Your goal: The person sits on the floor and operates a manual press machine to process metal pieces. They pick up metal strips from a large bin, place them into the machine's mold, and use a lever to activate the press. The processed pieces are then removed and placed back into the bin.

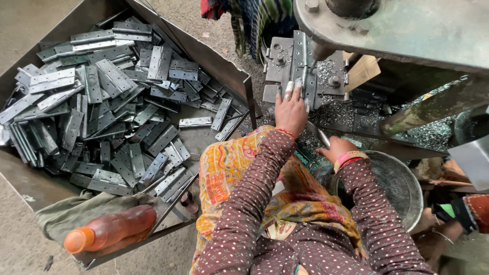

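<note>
We see the left hand [290, 113] press a long grey steel hinge [300, 69] onto the press's grey steel bed [277, 61], fingertips flat. Right of that bed, the right hand [336, 148] grips a thin metal rod [322, 136], mostly hidden.

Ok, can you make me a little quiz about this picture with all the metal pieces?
1. True or false: the left hand presses a hinge on the press bed.
2. What lies beside the tray of hinges: A an orange bottle, B a hammer, C a shoe?
3. What round thing sits by the right hand?

Key: 1 true. 2 A. 3 a metal pan.
</note>
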